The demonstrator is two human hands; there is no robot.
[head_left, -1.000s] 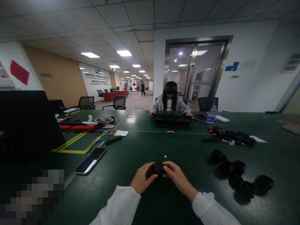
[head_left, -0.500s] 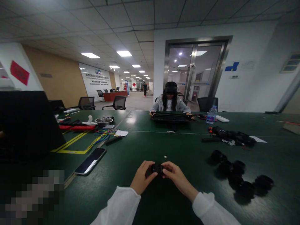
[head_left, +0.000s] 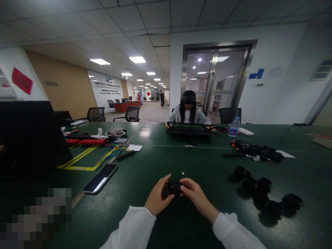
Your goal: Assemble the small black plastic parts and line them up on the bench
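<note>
A small black round part (head_left: 174,187) is held between both my hands just above the dark green table (head_left: 197,162). My left hand (head_left: 158,197) curls round its left side, with one finger lifted above it. From the right, my right hand (head_left: 195,196) pinches it with thumb and fingers. Both arms wear white sleeves. Several similar black round parts (head_left: 264,195) lie on the table to my right, apart from my hands.
A phone (head_left: 100,177) lies face up to my left, near yellow tape lines (head_left: 77,159) and coloured wires (head_left: 112,151). A dark screen (head_left: 31,135) stands at the far left. Across the table a person (head_left: 188,111) handles a black keyboard (head_left: 189,130); a water bottle (head_left: 234,127) and black gear (head_left: 256,151) lie beyond.
My left hand's upper finger has lifted and opened a little off the black part. The part stays in the same spot between my hands. A distant walker has moved right.
</note>
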